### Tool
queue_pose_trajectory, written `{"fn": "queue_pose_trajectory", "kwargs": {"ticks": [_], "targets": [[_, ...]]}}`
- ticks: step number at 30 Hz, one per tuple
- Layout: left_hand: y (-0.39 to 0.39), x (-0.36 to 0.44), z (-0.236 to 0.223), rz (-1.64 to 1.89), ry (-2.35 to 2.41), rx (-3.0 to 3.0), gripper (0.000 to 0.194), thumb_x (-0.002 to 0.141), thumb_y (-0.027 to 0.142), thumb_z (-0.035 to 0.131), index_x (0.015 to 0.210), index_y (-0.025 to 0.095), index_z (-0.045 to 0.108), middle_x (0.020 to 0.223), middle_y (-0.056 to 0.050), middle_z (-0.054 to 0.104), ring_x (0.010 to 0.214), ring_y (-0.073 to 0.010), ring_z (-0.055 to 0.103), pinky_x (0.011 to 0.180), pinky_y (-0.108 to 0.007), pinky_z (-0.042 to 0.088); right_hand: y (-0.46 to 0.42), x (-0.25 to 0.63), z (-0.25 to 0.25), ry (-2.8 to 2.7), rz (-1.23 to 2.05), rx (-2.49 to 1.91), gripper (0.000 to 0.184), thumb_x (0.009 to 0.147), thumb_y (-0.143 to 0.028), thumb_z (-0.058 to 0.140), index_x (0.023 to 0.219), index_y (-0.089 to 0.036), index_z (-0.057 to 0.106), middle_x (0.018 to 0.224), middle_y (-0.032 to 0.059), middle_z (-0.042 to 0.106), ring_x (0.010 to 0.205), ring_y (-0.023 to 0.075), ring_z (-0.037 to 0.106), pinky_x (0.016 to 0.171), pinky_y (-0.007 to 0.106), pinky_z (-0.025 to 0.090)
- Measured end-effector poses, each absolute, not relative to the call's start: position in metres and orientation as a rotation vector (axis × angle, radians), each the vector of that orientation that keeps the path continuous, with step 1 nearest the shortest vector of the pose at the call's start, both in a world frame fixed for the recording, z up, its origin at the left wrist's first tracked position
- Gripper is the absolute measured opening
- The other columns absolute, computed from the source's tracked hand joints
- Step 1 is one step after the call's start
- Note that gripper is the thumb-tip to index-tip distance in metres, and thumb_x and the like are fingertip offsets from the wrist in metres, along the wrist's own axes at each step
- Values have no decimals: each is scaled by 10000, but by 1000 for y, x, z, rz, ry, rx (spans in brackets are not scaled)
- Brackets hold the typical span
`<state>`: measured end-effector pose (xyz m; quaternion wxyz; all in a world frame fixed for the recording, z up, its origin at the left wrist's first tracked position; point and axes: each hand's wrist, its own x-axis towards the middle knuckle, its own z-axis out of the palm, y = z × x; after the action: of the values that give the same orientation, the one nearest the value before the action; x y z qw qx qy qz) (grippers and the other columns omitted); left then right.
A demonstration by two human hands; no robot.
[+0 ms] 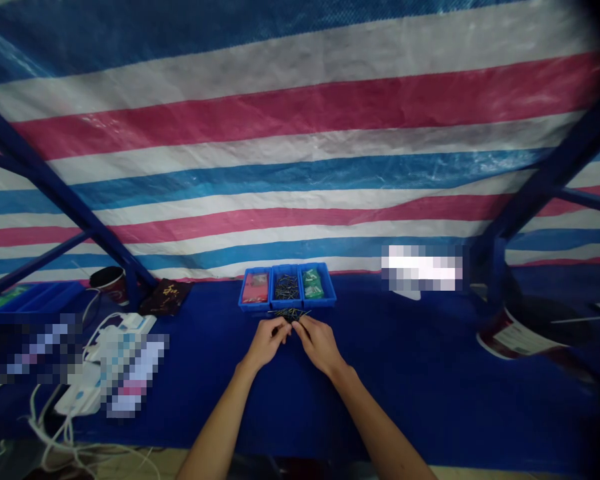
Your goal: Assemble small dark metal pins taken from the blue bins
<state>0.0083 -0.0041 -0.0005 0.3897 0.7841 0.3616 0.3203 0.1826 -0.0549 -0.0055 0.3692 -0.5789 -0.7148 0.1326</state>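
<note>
My left hand (266, 341) and my right hand (318, 342) meet on the blue table cover, fingertips pinched together over a small pile of thin dark pins (289, 313). What exactly the fingers grip is too small to make out. Just behind the pile stand three small blue bins side by side: the left bin (255, 288) holds something pink, the middle bin (287, 287) holds dark pins, the right bin (317, 285) holds green pieces.
A white power strip with cables (120, 333) lies at the left, near a dark cup (111, 283), a dark pouch (167, 296) and a blue tray (35, 298). A tape roll (520, 330) sits at the right. Blue frame bars and a striped tarp stand behind.
</note>
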Motion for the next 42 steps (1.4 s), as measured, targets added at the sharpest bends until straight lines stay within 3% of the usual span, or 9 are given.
{"fn": "queue_pose_trajectory", "kwargs": {"ticks": [6, 18, 25, 29, 42], "targets": [[-4, 7, 0, 834, 902, 1956, 401, 992, 401, 493, 719, 141, 627, 595, 4, 586, 566, -123, 520, 604, -222, 368, -57, 183, 1, -1868, 359, -1381, 237, 1060, -291, 363, 931, -229, 552, 944, 30, 617, 794, 162, 609, 695, 253, 413], [-4, 9, 0, 806, 901, 1972, 378, 988, 388, 506, 745, 135, 645, 617, 1, 607, 584, -123, 537, 618, -218, 372, -52, 183, -11, -1800, 253, -1521, 423, 1073, -378, 344, 727, -211, 522, 709, 0, 593, 600, 139, 559, 576, 253, 335], [-2, 8, -3, 871, 915, 1902, 383, 984, 416, 509, 768, 136, 654, 617, 3, 586, 589, -128, 537, 620, -222, 386, -56, 186, -1, -1726, 371, -1297, 133, 1008, -294, 502, 1051, -236, 614, 953, 32, 667, 828, 176, 646, 737, 265, 466], [-1, 8, -5, 870, 930, 1874, 384, 980, 441, 515, 796, 137, 663, 617, 5, 585, 583, -126, 535, 609, -220, 389, -54, 186, -3, -1736, 363, -1262, 150, 984, -212, 511, 1051, -249, 640, 1052, 44, 654, 904, 182, 653, 791, 278, 488], [-3, 8, -1, 857, 917, 1878, 294, 958, 411, 566, 966, 146, 694, 651, 1, 620, 598, -128, 544, 610, -220, 389, -53, 186, -5, -1723, 351, -1300, 144, 973, -176, 520, 978, -251, 643, 983, 22, 641, 842, 167, 650, 766, 272, 481]]}}
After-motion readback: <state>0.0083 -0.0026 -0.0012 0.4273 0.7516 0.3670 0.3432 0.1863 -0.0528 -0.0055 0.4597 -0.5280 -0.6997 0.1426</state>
